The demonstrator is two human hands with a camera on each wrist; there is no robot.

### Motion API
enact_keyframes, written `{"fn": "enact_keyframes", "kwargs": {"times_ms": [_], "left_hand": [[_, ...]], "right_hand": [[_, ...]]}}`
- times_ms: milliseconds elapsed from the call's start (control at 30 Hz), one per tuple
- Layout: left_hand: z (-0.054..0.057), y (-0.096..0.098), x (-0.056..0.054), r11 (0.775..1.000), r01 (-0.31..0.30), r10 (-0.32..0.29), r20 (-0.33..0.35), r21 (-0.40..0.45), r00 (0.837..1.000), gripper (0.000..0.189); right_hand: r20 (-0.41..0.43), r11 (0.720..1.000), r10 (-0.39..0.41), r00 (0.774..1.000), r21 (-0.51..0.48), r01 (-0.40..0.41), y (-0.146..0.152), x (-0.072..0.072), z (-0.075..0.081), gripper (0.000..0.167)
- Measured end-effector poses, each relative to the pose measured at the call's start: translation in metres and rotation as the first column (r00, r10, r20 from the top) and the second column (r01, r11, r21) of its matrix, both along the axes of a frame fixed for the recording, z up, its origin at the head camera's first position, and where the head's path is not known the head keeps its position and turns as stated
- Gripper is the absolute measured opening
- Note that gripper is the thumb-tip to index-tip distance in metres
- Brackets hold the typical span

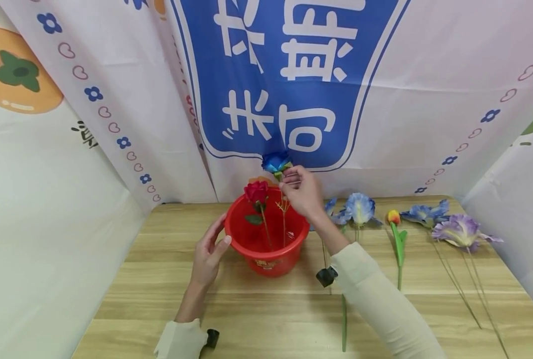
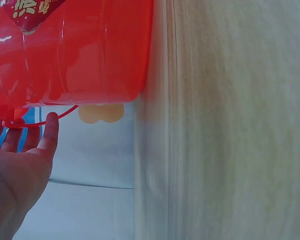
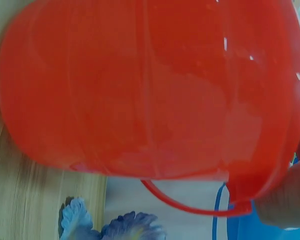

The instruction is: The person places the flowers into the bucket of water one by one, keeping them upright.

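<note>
A red bucket stands upright on the wooden table. My left hand rests against its left side by the rim, thumb spread from the fingers; in the left wrist view the hand lies by the thin bucket handle. Over the bucket's far right rim, my right hand pinches the stem of a blue rose just below the bloom, and that stem reaches down inside. A red rose leans within the bucket. The right wrist view shows mostly the bucket wall, with the fingertips hidden.
Right of the bucket lie a light blue flower, an orange-yellow tulip, another blue flower and a purple flower, their stems pointing toward the front. A printed cloth hangs behind the table.
</note>
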State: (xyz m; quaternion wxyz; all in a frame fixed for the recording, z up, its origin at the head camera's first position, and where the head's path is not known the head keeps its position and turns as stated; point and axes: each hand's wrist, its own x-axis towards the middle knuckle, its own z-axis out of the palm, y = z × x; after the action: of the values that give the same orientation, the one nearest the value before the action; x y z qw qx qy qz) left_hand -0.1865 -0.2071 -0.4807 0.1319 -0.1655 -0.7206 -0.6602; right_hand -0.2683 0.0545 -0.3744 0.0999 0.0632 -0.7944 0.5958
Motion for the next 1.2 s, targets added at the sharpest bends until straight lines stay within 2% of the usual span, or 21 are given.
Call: {"fn": "enact_keyframes", "kwargs": {"times_ms": [300, 467, 733, 900, 1067, 1200], "left_hand": [[-0.001, 0.001, 0.000, 1.000, -0.001, 0.001, 0.005, -0.005, 1.000, 0.058], [-0.001, 0.001, 0.000, 1.000, -0.005, 0.005, 0.015, -0.009, 1.000, 0.058], [0.000, 0.001, 0.000, 1.000, 0.000, 0.000, 0.011, 0.001, 1.000, 0.058], [0.000, 0.000, 0.000, 1.000, -0.003, 0.003, 0.014, 0.000, 1.000, 0.058], [0.000, 0.000, 0.000, 1.000, -0.009, 0.009, 0.010, -0.001, 1.000, 0.058], [0.000, 0.000, 0.000, 1.000, -0.008, 0.008, 0.012, -0.007, 1.000, 0.058]], "right_hand": [[0.028, 0.996, -0.029, 0.999, 0.085, 0.027, -0.008, 0.001, -0.003, 0.028], [0.076, 1.000, 0.007, 0.997, 0.020, -0.009, -0.002, 0.007, -0.001, 0.032], [0.082, 0.993, 0.048, 0.995, -0.107, -0.039, 0.022, 0.021, -0.001, 0.034], [0.099, 0.989, 0.016, 0.995, -0.145, -0.001, 0.042, 0.029, -0.002, 0.036], [0.113, 0.990, -0.016, 0.993, -0.138, 0.031, 0.062, 0.037, -0.009, 0.039], [0.155, 0.989, -0.045, 0.987, -0.130, 0.066, 0.080, 0.045, -0.016, 0.040]]}}
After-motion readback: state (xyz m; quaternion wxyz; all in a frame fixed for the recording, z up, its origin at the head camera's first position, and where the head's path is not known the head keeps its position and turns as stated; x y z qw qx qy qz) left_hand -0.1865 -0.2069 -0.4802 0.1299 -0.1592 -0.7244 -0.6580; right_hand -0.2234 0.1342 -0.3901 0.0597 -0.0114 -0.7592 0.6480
